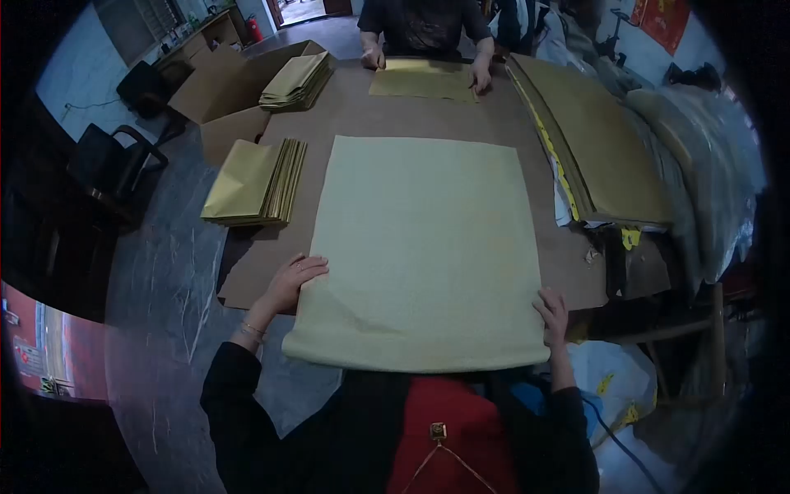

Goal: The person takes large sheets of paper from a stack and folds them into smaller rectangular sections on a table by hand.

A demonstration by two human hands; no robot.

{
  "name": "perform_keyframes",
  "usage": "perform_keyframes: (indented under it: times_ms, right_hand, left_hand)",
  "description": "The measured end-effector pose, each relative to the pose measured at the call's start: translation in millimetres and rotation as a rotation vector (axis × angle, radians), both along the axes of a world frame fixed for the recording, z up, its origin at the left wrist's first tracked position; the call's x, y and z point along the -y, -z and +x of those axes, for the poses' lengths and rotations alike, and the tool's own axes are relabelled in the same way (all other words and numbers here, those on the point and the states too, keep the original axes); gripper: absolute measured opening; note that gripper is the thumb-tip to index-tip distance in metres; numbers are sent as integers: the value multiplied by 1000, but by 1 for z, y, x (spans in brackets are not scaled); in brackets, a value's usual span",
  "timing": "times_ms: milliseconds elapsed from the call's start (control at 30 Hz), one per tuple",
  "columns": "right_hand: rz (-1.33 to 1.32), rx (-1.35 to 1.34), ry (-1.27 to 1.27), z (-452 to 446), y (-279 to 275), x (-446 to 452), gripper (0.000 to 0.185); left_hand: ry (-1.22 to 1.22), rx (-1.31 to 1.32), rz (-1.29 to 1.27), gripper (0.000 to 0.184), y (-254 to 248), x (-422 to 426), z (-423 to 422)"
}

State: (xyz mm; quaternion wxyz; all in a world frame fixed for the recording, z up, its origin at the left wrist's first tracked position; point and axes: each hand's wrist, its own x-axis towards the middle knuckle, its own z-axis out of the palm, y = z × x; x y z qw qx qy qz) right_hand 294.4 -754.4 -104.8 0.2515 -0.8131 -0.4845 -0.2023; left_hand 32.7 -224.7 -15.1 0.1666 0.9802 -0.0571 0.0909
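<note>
A large pale yellow-green paper sheet (pixel 424 247) lies across the table in front of me. Its near end hangs toward my body and curls under. At its left edge, my left hand (pixel 296 280) grips the paper, fingers lying over the top. My right hand (pixel 553 314) holds the right edge lower down, its fingers bent against the paper. Both thumbs are hard to make out. Across the table, another person's hands (pixel 480 76) rest at the ends of a gold paper sheet (pixel 424 82).
Folded gold paper bundles (pixel 255 181) and a second stack (pixel 295 81) stand on the left, near an open cardboard box (pixel 222 90). A thick pile of brown sheets (pixel 592 136) lies on the right beside plastic-wrapped bundles (pixel 699 156). Black chairs (pixel 115 165) stand at left.
</note>
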Motion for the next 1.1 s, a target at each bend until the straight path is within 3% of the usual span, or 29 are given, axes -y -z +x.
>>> perform_keyframes:
  times_ms: [100, 200, 267, 300, 367, 400, 433, 500, 533, 567, 600, 633, 733, 833, 900, 967, 1033, 1067, 1100]
  right_hand:
    - [-59, -56, 12, 0, -22, -8, 28]
    - [-178, -33, -196, 8, -35, -14, 29]
    - [399, -1276, -265, 13, -30, -21, 32]
    - [145, -1081, -206, 27, -37, -21, 28]
    - [28, -1117, -158, 58, -45, -25, 26]
    - [-89, -1147, -109, 71, -50, -28, 26]
    - [-75, -1118, -69, 79, -66, -37, 26]
    - [-55, -1082, -36, 98, -80, -54, 26]
    - [119, -1152, -42, 113, -69, -59, 25]
    - [296, -1218, -47, 124, -61, -66, 25]
    - [301, -1217, -47, 134, -57, -76, 25]
    - [304, -1285, 61, 144, -54, -86, 31]
    - [245, -1343, 232, 154, -37, -96, 42]
    - [195, -1386, 298, 159, -19, -94, 43]
    - [180, -1216, 313, 150, -16, -84, 49]
    - [94, -1092, 465, 138, -17, -80, 40]
    - [367, -1258, 334, 134, -5, -71, 39]
    - [54, -1090, 535, 114, -46, -80, 40]
    - [53, -1091, 538, 112, -44, -80, 40]
  left_hand:
    - [-10, -88, -71, 34, -3, -6, 5]
    - [-2, -119, -147, 29, -1, -16, 13]
    - [-38, -210, -177, 25, -11, -17, 21]
    - [-38, -207, -175, 25, -17, -17, 20]
    - [-181, -427, -1013, 30, -74, 7, 19]
    - [-272, -526, -646, 33, -101, 19, 27]
    - [-272, -525, -643, 33, -88, 13, 18]
    - [-262, -122, -1779, 38, -54, -7, -6]
    - [-264, 58, -1467, 33, -62, 9, 24]
    - [-377, -299, -1024, 31, -31, -35, 50]
    - [-467, -621, -553, 32, 11, -76, 72]
    - [-481, -441, -703, 41, 24, -73, 74]
    - [-524, -388, -595, 42, 51, -77, 83]
    - [-598, -292, -586, 40, 15, -39, 80]
    - [-634, -246, -533, 38, 25, -39, 79]
    - [-666, -205, -480, 36, 46, -39, 76]
    - [-707, 20, -439, 34, 67, -38, 72]
    - [-706, 17, -441, 34, 55, -24, 69]
    - [-752, 18, -458, 34, 42, -9, 65]
